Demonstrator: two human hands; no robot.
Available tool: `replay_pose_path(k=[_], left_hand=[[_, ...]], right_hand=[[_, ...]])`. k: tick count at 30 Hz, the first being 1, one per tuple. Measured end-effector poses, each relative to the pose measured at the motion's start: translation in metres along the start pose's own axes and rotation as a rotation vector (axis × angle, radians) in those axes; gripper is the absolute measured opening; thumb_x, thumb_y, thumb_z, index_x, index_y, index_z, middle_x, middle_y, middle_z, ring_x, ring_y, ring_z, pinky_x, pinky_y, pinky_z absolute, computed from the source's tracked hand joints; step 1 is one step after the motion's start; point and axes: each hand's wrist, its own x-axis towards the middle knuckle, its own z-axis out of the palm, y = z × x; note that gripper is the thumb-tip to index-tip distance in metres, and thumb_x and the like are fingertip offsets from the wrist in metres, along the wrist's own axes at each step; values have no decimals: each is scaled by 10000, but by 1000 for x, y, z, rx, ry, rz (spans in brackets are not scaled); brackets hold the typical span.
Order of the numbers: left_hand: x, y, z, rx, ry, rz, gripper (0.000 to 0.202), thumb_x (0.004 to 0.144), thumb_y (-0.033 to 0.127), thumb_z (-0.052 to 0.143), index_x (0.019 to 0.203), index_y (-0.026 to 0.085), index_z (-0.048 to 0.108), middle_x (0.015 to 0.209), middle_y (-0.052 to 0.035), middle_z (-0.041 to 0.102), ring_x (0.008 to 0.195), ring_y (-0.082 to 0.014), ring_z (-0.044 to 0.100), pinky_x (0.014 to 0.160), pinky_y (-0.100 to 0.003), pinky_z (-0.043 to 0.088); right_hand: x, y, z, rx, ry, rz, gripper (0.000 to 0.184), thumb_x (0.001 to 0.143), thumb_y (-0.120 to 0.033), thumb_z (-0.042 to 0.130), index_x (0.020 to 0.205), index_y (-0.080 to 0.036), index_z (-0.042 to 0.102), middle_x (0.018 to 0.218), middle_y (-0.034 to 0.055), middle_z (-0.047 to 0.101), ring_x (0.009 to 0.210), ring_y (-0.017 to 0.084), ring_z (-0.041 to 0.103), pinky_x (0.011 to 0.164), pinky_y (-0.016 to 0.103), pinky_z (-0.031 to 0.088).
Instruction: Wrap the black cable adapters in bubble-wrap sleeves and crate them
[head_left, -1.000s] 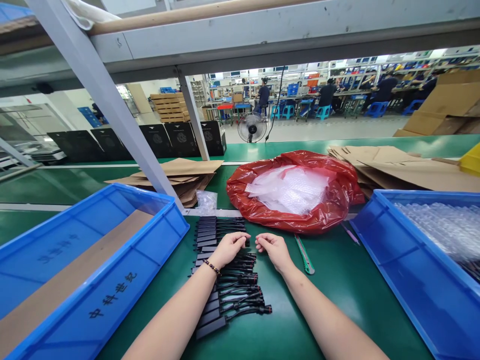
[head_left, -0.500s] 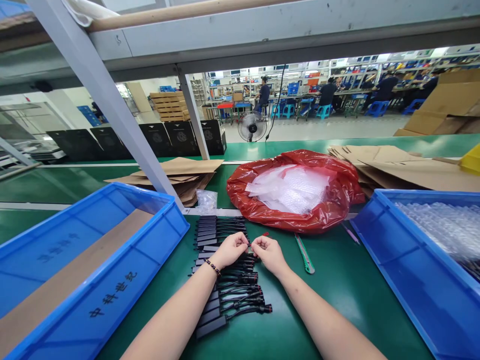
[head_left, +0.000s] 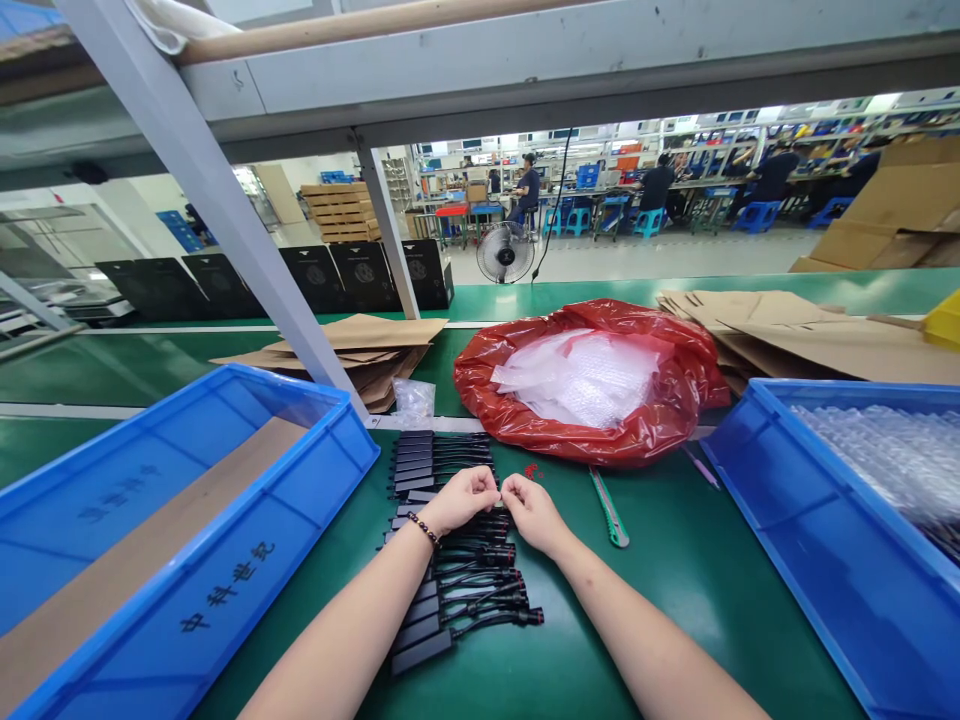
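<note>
My left hand [head_left: 466,499] is closed in a pinch above the cable ends, with a dark beaded bracelet at the wrist. Fingertip to fingertip with it, my right hand [head_left: 532,510] is also pinched. Whatever lies between the fingers is too small and covered to make out. Beneath and around my left hand, several black box-shaped modules with cables [head_left: 424,652] lie in a row, their cables pointing right; some connectors show red rings. Just beyond my right hand is a small heap of red rings [head_left: 534,471].
A green utility knife [head_left: 609,508] and a purple pen [head_left: 702,468] lie to the right. Blue bins stand left [head_left: 300,540] and right [head_left: 780,540]. Behind are a red bag [head_left: 480,400] of bubble wrap, a small clear bag [head_left: 414,402] and cardboard sheets [head_left: 375,335]. A slanted post [head_left: 217,210] rises at left.
My hands stay nearly in place, fingertips still together. My right hand has shifted slightly down, showing more of the red rings behind it. The dark piece between the fingertips is now less visible.
</note>
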Motion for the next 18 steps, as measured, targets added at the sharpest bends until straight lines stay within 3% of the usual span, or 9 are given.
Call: replay_pose_path(k=[5,12,15,18], left_hand=[[0,4,1,-24,18,-9,85,670,247,504,687,168,475,496,60,467,442,-63,374,445,-187,257],[3,-1,0,56,114,5,145,735,293,420,684,169,478,512,49,479,393,-52,327,415,-184,262],[3,-2,1,145,149,60,122,735,259,432,691,172,506,594,20,542,486,-82,447,497,-207,364],[1,0,3,268,191,137,91,717,208,478,671,181,551,688,-6,593,654,-129,530,653,-251,420]], right_hand=[[0,-2,-1,151,10,46,134,711,-272,486,622,-189,541,559,-27,511,518,109,433,521,229,350],[10,13,-17,232,347,98,206,690,-347,552,784,-177,617,614,3,586,512,127,490,505,247,391],[15,23,-30,125,409,71,224,721,-357,522,797,-168,614,670,30,622,560,143,541,551,258,433],[16,30,-41,-184,372,36,216,765,-310,466,787,-174,632,747,46,652,637,159,581,627,271,452]])
